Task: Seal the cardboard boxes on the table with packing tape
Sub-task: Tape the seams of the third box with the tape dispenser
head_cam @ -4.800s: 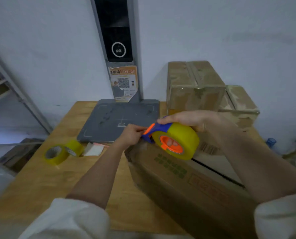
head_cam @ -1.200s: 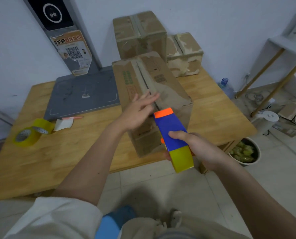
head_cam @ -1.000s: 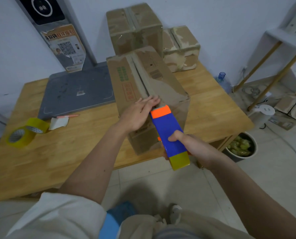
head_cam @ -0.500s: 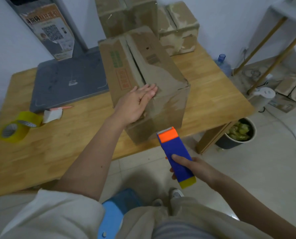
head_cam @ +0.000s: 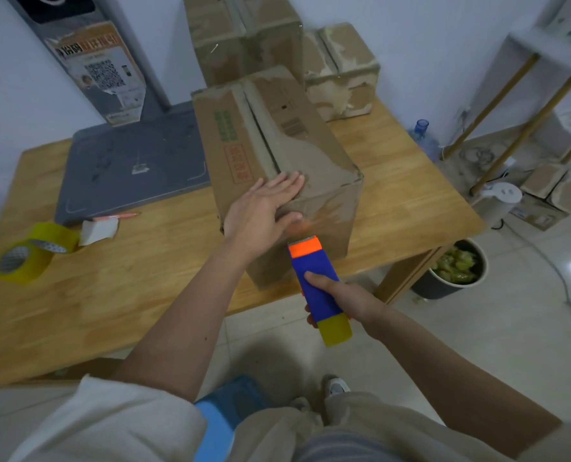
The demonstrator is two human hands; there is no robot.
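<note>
A person stands at a wooden table, sealing a long cardboard box that lies near the table's front edge, its near end toward them. The left hand lies flat over the box's near top edge, fingers straight and together on the top, the thumb down the front face. The right hand grips a tape dispenser, blue with an orange tip and a yellow roll at its near end; the orange tip sits against the lower part of the box's front face. The seam along the top of the box shows as a dark line from the far end to the fingers.

Behind it, against the wall, stand two more boxes: a tall box and, just beside it on the right, a small box. A grey scale platform lies flat on the table to the left of the long box. Near the left edge lie two spare tape rolls, with a scrap of paper and a pen close by. On the floor to the right are a water bottle and a bin.
</note>
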